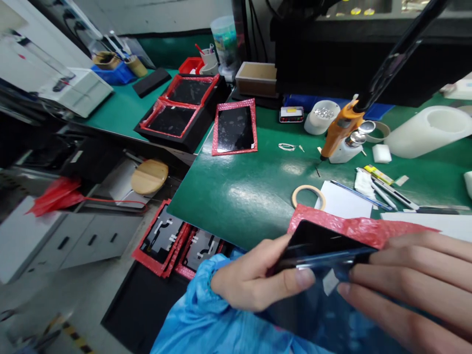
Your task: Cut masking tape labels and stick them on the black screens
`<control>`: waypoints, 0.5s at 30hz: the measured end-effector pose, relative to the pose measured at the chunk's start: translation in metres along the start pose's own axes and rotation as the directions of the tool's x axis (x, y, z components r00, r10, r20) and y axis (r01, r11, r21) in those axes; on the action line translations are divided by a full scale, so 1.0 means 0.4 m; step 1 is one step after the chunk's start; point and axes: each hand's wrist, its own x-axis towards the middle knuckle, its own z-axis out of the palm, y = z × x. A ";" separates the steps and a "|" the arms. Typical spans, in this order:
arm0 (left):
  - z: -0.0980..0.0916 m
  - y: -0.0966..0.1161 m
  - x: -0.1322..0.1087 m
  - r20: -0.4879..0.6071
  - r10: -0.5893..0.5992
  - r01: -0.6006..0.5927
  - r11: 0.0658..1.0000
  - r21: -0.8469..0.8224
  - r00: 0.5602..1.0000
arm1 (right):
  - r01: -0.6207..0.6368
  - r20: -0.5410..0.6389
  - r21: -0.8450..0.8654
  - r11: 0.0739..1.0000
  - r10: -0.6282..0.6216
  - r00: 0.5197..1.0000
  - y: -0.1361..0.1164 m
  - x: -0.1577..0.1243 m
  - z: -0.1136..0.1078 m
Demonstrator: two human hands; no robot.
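A dark, glossy tablet-like screen panel (pixel 324 241) is tilted in front of me, with a thin bright edge across it. My left hand (pixel 254 280) grips its left side, thumb on the near face and fingers behind. My right hand (pixel 413 280) has its fingers bent against the right part of the panel, their tips close to a small white tab (pixel 331 281). Below that edge the surface is bluish and reflective; whether it is film or glass I cannot tell. Behind the panel lies a red bubble-wrap sheet (pixel 342 223).
On the green table (pixel 236 196) are a red-wrapped panel (pixel 236 129), a tape roll (pixel 309 187), pens (pixel 361 194) and a hanging orange electric screwdriver (pixel 341 128). Further left stands a black tray (pixel 184 140) of panels. Wrapped panels (pixel 162 236) rest below the table edge.
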 end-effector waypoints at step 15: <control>-0.251 0.309 0.205 0.417 -0.178 -0.037 0.889 0.457 0.891 | 0.131 -0.223 0.011 0.991 -0.126 0.967 0.018 0.107 0.052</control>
